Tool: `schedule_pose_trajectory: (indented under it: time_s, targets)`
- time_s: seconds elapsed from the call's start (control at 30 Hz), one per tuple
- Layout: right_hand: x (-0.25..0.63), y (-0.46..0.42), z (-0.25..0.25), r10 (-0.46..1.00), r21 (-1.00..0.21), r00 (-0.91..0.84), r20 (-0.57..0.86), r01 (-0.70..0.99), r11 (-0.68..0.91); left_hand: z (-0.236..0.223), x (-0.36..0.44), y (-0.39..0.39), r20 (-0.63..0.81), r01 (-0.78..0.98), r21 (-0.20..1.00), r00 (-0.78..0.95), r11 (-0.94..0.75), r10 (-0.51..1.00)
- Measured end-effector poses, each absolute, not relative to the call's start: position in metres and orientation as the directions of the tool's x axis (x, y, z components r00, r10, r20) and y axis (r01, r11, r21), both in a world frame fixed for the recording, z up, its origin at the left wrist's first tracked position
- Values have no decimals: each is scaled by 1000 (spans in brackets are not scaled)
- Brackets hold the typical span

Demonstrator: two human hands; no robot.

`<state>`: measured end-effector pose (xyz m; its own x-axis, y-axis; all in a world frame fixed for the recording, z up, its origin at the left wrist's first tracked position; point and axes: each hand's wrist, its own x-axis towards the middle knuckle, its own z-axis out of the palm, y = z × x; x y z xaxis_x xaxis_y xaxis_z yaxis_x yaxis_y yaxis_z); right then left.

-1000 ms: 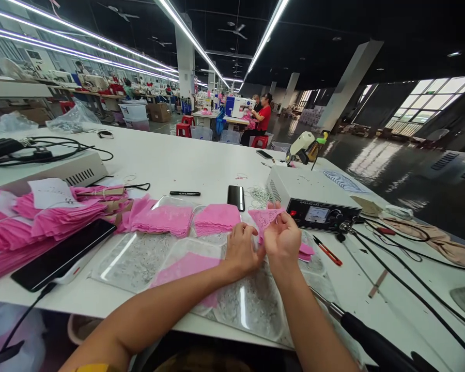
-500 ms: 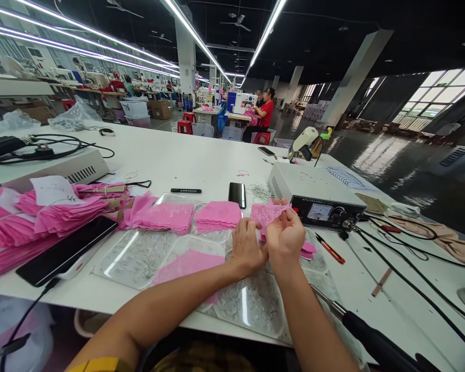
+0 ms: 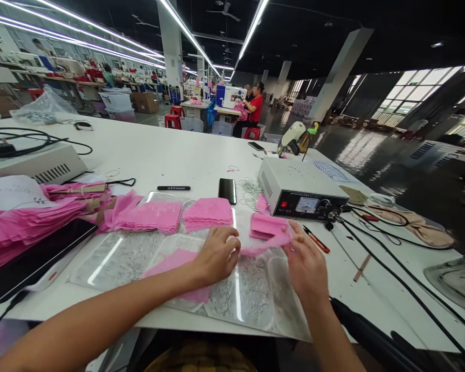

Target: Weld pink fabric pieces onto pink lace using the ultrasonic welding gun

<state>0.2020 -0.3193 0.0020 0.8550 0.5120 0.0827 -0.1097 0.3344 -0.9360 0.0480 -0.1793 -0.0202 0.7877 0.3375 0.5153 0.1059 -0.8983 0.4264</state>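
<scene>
A thin pink fabric piece [image 3: 261, 248] stretches between my two hands above the clear plastic sheets. My left hand [image 3: 218, 254] is closed, its curled fingers at the left end of the piece. At the other end, the fingertips of my right hand [image 3: 307, 261] pinch the fabric. Just behind it lies a folded pink stack [image 3: 264, 226]. Two flat stacks of pink pieces, one stack [image 3: 208, 213] and a wider stack [image 3: 149, 216], lie beyond my left hand. Under my left forearm is a single pink panel [image 3: 172, 266] on the plastic.
A grey control box [image 3: 300, 188] stands behind my right hand, with an orange cutter [image 3: 316, 239] in front. A phone [image 3: 227, 191] and black marker [image 3: 173, 188] lie farther back. At left are a pink bundle [image 3: 31, 217] and a large black phone [image 3: 42, 261]. A black-handled tool [image 3: 368, 325] lies right.
My hands have moved apart, from close together over the lacy pink piece to holding it stretched between them. The folded pink stack is now uncovered. The view has shifted right.
</scene>
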Motion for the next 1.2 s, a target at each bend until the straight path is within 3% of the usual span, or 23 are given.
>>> schedule_pose_trajectory:
  time_s: [0.07, 0.13, 0.23, 0.4, 0.53, 0.7, 0.8, 0.9, 0.97, 1.1, 1.2]
  targets:
    - [198, -358, -6, 561, -978, 826, 47, -76, 193, -22, 31, -186, 480, -6, 323, 863, -946, 158]
    - [195, -389, -15, 664, -978, 746, 53, 173, -117, -23, 20, -195, 395, -117, 206, 918, -971, -27]
    - [190, -413, -24, 735, -902, 675, 66, 355, -245, -22, 14, -205, 267, -215, 164, 949, -963, -167]
    - [187, -412, -24, 775, -898, 632, 25, 354, -260, -20, 22, -208, 204, -307, 290, 945, -906, -255]
    - [201, -387, -21, 738, -937, 673, 41, 282, -205, -14, 41, -190, 281, -158, 384, 959, -910, -48]
    - [218, -349, -19, 614, -976, 772, 165, 216, -10, 5, 56, -161, 414, -26, 354, 901, -935, 132]
    - [211, -355, -22, 606, -949, 757, 243, 315, -12, 8, 39, -169, 485, -128, 225, 874, -966, -2]
    - [199, -381, -30, 714, -875, 660, 233, 463, -143, -2, 18, -190, 400, -294, 103, 887, -950, -231]
    - [192, -399, -35, 740, -790, 630, 237, 568, -230, -9, 10, -201, 293, -358, 159, 907, -920, -302]
    - [182, -414, -33, 689, -603, 610, 391, 736, -309, -16, 13, -205, 252, -316, 328, 938, -890, -240]
    - [179, -407, -30, 737, -419, 424, 527, 884, -208, -20, 23, -197, 265, -313, 304, 935, -900, -236]
